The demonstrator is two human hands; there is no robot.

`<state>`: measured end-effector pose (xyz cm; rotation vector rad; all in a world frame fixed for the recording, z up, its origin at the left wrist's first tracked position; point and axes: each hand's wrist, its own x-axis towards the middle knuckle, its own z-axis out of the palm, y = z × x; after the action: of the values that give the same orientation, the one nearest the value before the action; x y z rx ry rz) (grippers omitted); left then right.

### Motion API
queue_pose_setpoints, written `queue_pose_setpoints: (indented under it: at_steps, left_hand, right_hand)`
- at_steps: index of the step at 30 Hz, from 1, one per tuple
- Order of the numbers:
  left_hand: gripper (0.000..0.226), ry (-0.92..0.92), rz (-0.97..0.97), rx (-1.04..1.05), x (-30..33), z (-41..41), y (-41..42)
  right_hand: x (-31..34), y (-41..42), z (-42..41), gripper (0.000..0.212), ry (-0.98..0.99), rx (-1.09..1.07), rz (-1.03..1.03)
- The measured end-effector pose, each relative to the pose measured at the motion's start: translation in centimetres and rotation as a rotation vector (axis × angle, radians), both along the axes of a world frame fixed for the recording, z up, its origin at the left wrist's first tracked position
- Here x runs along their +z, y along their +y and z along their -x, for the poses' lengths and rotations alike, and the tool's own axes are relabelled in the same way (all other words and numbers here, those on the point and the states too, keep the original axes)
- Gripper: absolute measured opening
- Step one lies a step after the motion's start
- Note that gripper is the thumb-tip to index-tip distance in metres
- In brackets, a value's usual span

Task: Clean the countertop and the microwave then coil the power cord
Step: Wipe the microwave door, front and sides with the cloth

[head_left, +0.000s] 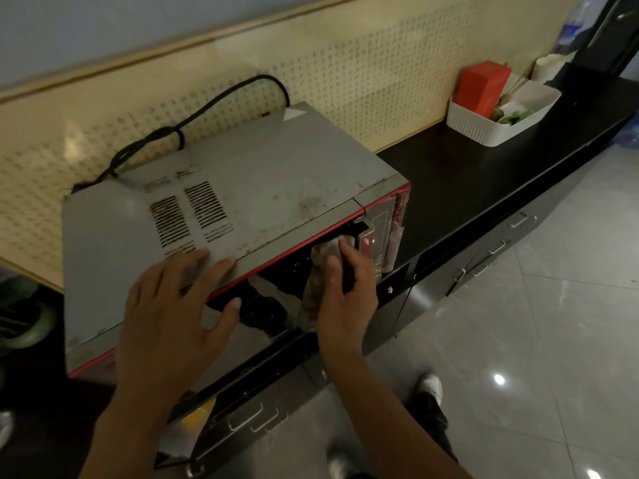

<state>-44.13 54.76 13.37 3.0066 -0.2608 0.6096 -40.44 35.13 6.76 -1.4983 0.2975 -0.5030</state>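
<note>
On the dark surface [484,174] against the perforated cream wall panel [345,74] stands the microwave [242,188], its grey top stained and its front edged in red. Behind its rear edge the black power cord [207,105] rises in a loose loop against the panel and runs down toward the back left corner of the casing. The left hand [173,312] lies flat on the top near the front edge, fingers spread and straight, fingertips just short of the vent slots [190,216], thumb hanging over the red trim. The right hand [345,288] grips a crumpled, soiled cloth [320,271] and presses it against the dark front face, just beside the door handle [364,233]. Further right on the surface, well apart from the microwave, sits a white ribbed basket [484,126] holding a red box [482,86] and some small items too blurred to name. Below the surface, drawer fronts with metal handles [252,416] face a glossy tiled floor [536,340].
</note>
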Motion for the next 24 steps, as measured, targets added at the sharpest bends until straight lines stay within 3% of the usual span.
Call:
queue_pose_setpoints:
  at_steps: [5, 12, 18, 24]
  left_hand:
    - [0.061, 0.047, 0.018, 0.013, 0.0, -0.2, 0.2]
    - [0.061, 0.037, 0.012, 0.037, -0.1, -0.4, 0.0]
    - [0.058, 0.045, 0.048, 0.06, 0.1, -0.2, -0.4]
    - [0.052, -0.03, 0.056, 0.042, 0.2, -0.2, -1.0]
  right_hand:
    - [-1.8, 2.0, 0.1, 0.055, -0.027, 0.021, 0.069]
    - [-4.2, 0.6, 0.5, 0.042, 0.111, 0.009, 0.041]
    - [-0.4, 1.3, -0.2, 0.041, 0.004, 0.019, 0.014]
    - [-2.3, 0.8, 0.6, 0.028, 0.151, 0.004, -0.209]
